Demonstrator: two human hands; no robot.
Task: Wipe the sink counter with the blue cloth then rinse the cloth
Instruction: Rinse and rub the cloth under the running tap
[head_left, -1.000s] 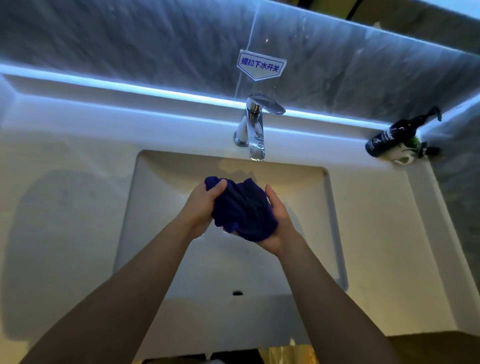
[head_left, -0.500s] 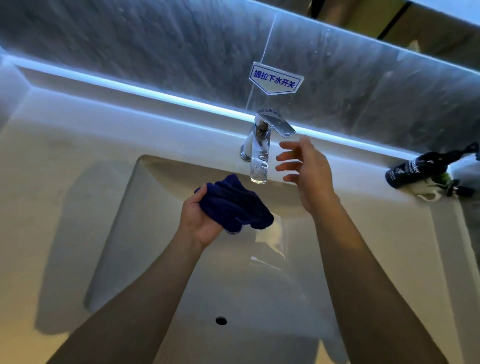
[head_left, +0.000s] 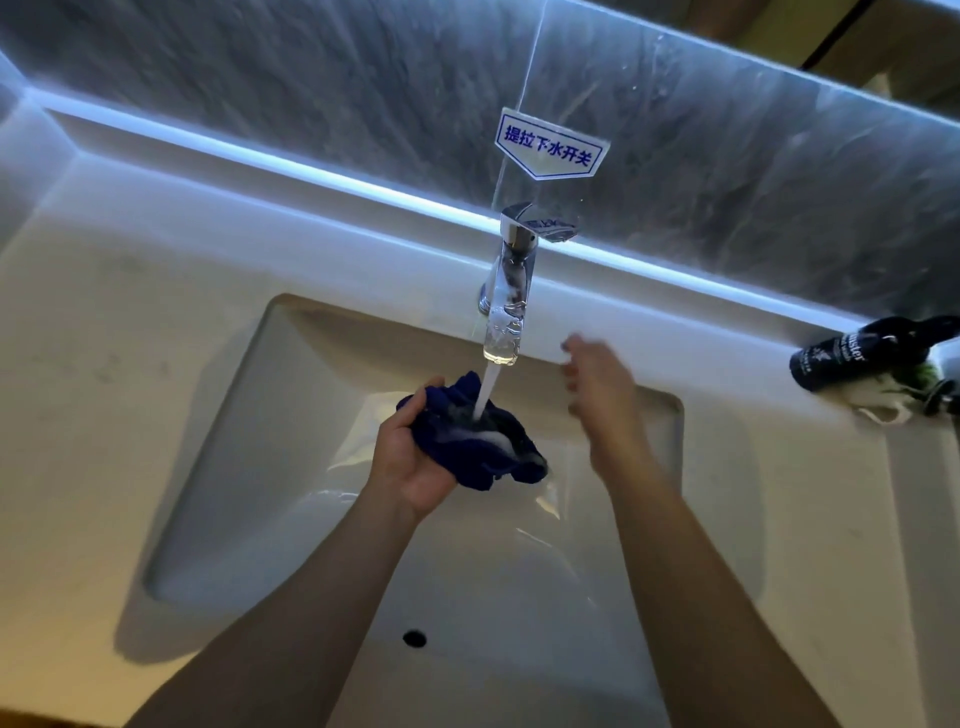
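Note:
My left hand (head_left: 415, 457) grips the bunched dark blue cloth (head_left: 470, 441) over the white sink basin (head_left: 234, 467). A stream of water (head_left: 485, 389) falls from the chrome faucet (head_left: 506, 312) straight onto the cloth. My right hand (head_left: 597, 389) hovers empty to the right of the spout, blurred, fingers apart and pointing left. The white counter (head_left: 104, 338) surrounds the basin.
A dark bottle (head_left: 852, 356) lies on its side at the counter's back right corner beside a white and green item (head_left: 893, 400). A blue-lettered label (head_left: 550, 145) is stuck on the grey marble wall above the faucet. An overflow hole (head_left: 414, 637) sits in the basin's near wall.
My right hand let go of the cloth, rose towards the faucet handle, then dropped back beside the spout. Water now runs onto the cloth, held only in my left hand.

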